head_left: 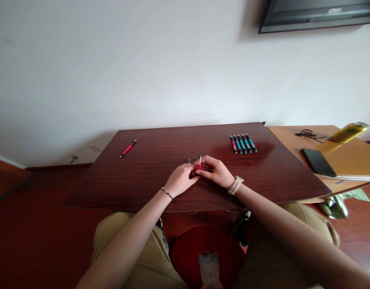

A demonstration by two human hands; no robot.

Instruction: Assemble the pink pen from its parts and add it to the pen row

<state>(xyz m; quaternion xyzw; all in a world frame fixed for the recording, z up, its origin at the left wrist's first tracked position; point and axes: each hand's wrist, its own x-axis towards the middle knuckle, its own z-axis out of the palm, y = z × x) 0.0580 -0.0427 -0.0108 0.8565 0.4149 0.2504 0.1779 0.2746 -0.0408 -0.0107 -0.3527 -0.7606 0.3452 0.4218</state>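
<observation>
Over the middle of the dark wooden table (155,148), my left hand (181,179) and my right hand (216,171) meet at the fingertips. My right thumb and fingers pinch a partly dismantled pink pen (199,166), held roughly upright; a thin white and dark piece sticks up from its barrel. The left fingers are curled closed against the pen's lower end, and what lies between them is hidden. Just beyond the hands, a small red-and-dark part (185,159), a tiny grey part (189,159) and another small dark part (194,159) lie in a row.
One pink pen (128,149) lies at the table's left. Several pens, one pink (233,144) and the others blue (244,143), are lined up at the right. A side desk holds a black phone (318,162), a cable (308,134) and a yellow can (347,132). Below is a red stool (185,249).
</observation>
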